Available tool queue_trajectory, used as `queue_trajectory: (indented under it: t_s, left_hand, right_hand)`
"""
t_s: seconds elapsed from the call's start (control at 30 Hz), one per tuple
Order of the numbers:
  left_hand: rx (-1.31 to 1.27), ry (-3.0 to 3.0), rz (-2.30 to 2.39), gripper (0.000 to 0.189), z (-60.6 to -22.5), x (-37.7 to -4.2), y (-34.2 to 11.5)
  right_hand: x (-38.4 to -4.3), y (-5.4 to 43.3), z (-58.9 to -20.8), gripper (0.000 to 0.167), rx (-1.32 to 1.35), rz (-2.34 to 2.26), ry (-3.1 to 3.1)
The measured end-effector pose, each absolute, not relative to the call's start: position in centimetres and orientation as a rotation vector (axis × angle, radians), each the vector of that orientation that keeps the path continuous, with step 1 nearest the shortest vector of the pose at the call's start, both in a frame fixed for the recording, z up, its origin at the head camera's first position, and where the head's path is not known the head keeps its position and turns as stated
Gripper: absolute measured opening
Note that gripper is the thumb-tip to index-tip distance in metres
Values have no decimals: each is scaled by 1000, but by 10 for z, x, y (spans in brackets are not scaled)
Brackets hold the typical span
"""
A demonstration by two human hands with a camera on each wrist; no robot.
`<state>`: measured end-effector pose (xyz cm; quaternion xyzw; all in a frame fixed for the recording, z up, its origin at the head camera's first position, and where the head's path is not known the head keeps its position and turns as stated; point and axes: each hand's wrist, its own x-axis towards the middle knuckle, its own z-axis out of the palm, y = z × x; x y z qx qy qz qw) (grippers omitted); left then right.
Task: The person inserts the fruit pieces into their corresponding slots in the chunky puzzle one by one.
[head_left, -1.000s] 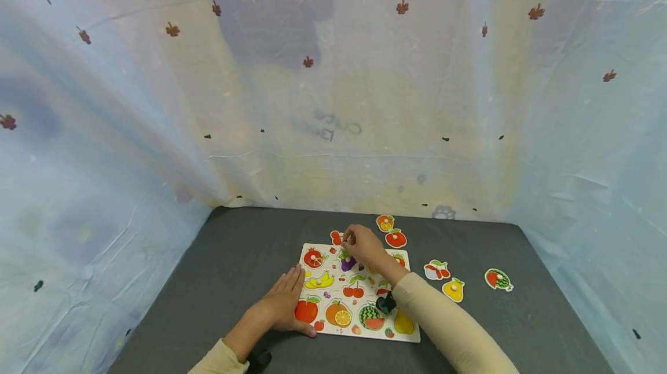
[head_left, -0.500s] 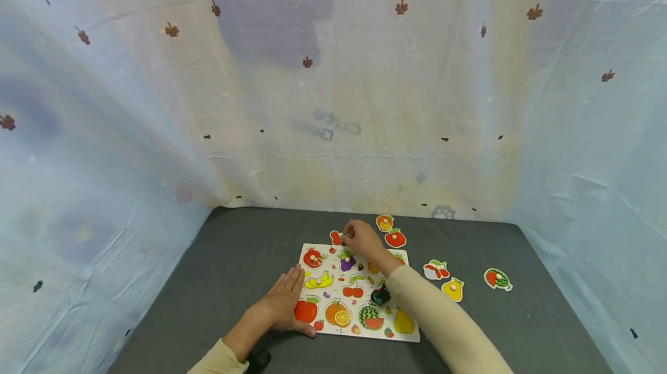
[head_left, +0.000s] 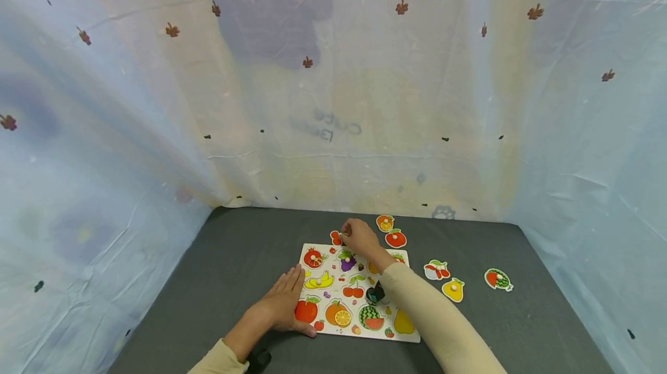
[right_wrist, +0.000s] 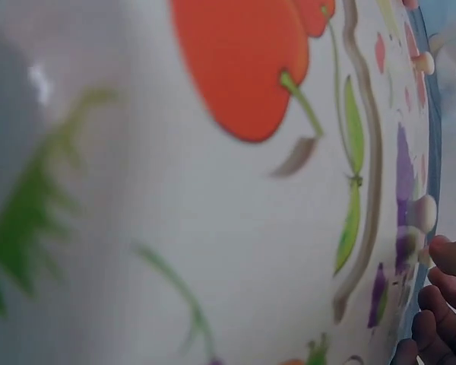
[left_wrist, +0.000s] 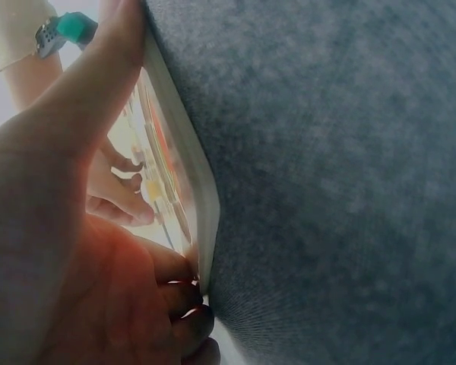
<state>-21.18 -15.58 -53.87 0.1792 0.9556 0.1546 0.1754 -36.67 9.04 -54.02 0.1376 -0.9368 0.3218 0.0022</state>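
Note:
My right hand (head_left: 362, 239) reaches over the far edge of a white fruit puzzle board (head_left: 341, 325), its thumb and fingers pinching at a red cherry-like puzzle piece (head_left: 335, 238) just beyond that edge. The hand hides part of the piece. In the right wrist view the fingers (right_wrist: 441, 304) are at the frame's right side, past the grape piece (right_wrist: 405, 201) and its knob. My left hand (head_left: 285, 299) lies with fingers extended against the board's left edge, thumb at the near left corner. In the left wrist view its fingers (left_wrist: 186, 312) touch the board's side.
Loose knobbed pieces lie on the dark table (head_left: 250, 235): an orange (head_left: 385, 223), a tomato-like red one (head_left: 395, 238), a red-and-white one (head_left: 436, 270), a pear (head_left: 453, 290) and a watermelon (head_left: 498, 279). A printed curtain (head_left: 333, 102) hangs behind and at both sides.
My right hand has moved slightly away from me and left, and its forearm has swung left over the board. The left hand, the board and the loose pieces stay where they were.

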Motion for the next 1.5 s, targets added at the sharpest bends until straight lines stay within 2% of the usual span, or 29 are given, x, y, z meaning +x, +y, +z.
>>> queue_trajectory:
  t_s: [0.43, 0.63, 0.87, 1.17, 1.5]
  left_hand:
    - [494, 2720, 431, 149, -536, -210, -154]
    - [522, 2719, 456, 156, -546, -213, -158]
    - [487, 2724, 384, 146, -535, -209, -152]
    - [493, 2732, 379, 146, -536, -209, -152]
    - [506, 2726, 430, 154, -545, -213, -157]
  right_hand:
    - [-370, 88, -544, 14, 387, 1016, -2954]
    - [-366, 88, -541, 15, 387, 1016, -2933]
    - [-364, 88, -539, 14, 354, 1039, -2950]
    - [-368, 94, -540, 14, 350, 1132, -2914]
    - [-368, 101, -538, 15, 336, 1148, -2892]
